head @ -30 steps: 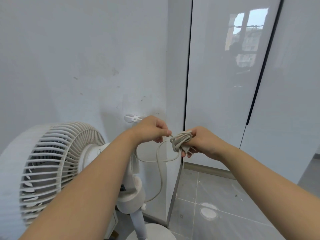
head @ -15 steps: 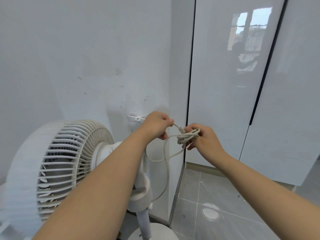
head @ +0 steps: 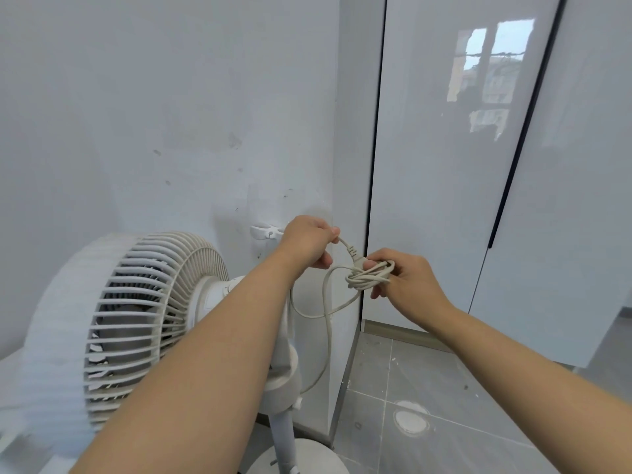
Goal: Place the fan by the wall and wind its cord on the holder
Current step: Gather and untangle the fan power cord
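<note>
A white pedestal fan [head: 143, 319] stands close to the grey wall at lower left, its grille facing left. A white cord holder [head: 265, 231] is fixed to the wall just above and behind the fan. My left hand [head: 307, 242] grips the cord near its plug [head: 352, 253], right beside the holder. My right hand [head: 407, 278] holds a bundle of coiled beige cord [head: 367, 277]. A slack loop of cord [head: 328, 313] hangs between the hands and runs down toward the fan's stand.
Glossy white cabinet doors [head: 444, 165] fill the right side, meeting the wall at a corner [head: 352, 200]. Grey floor tiles [head: 427, 405] with white paint marks lie below. The fan's round base [head: 307, 456] sits near that corner.
My hands have moved apart a little, and a short stretch of cord with the plug now runs between them. The view has shifted closer and slightly down.
</note>
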### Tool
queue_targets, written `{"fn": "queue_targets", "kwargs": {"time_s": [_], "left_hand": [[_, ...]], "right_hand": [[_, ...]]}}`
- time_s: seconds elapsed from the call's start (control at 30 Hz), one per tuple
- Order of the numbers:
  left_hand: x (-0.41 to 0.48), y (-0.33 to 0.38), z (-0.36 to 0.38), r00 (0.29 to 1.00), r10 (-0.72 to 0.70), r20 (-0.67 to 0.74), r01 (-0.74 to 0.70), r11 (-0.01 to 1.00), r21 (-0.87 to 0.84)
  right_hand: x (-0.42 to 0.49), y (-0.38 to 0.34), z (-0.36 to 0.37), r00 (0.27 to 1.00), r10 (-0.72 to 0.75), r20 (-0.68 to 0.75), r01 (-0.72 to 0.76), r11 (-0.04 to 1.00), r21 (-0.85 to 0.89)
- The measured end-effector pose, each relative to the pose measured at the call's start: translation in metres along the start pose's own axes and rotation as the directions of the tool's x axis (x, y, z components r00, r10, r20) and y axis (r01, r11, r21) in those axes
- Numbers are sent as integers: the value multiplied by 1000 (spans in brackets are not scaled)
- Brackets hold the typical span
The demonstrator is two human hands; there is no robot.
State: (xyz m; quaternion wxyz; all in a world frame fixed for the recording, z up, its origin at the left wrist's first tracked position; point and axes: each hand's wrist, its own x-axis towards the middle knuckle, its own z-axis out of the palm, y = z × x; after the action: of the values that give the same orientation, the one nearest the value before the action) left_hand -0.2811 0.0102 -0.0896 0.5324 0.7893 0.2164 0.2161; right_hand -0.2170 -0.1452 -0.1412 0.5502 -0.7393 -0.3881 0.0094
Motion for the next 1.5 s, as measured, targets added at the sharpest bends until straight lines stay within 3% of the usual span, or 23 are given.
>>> {"fn": "queue_targets", "kwargs": {"time_s": [0.1,0.23,0.4,0.53,0.67,0.73,0.83,0.97,1.07,1.2,1.37,1.5], "left_hand": [[-2,3,-1,999,-53,6,54,996,-78],[5,1,-21,965,-196,-176,124,926,-357],[8,-12,-37,971,-209,-119,174,952,-252],[5,-8,-27,982,-190,-7,185,962,-200],[3,-2,-18,979,-174,109,194,958,-210],[7,-4,-19,983,-179,39,182,972,-147],[12,-13,-25,984,-169,-60,175,980,100],[9,-19,-30,952,-253,171,216,954,207],[9,-19,-26,950,-241,196,206,961,183],[14,-21,-21,956,-194,220,95,914,394],[3,-15,-21,831,-219,512,34,938,346],[2,-15,-22,821,-158,548,29,971,237]], "right_hand": [[0,-5,5,997,72,-9,-69,981,179],[-2,10,8,959,284,0,-262,884,387],[-6,42,-6,911,410,-44,-400,904,152],[15,35,-7,879,473,-61,-411,816,407],[34,28,-2,853,514,-92,-400,756,518],[37,27,0,848,525,-78,-402,731,551],[37,25,1,864,503,-20,-395,701,594],[34,14,-1,898,439,28,-365,707,606],[33,5,1,914,405,28,-339,724,601],[33,-5,6,925,378,47,-325,717,616],[35,-7,9,913,408,18,-334,719,610],[35,-2,5,870,493,-13,-436,781,447]]}}
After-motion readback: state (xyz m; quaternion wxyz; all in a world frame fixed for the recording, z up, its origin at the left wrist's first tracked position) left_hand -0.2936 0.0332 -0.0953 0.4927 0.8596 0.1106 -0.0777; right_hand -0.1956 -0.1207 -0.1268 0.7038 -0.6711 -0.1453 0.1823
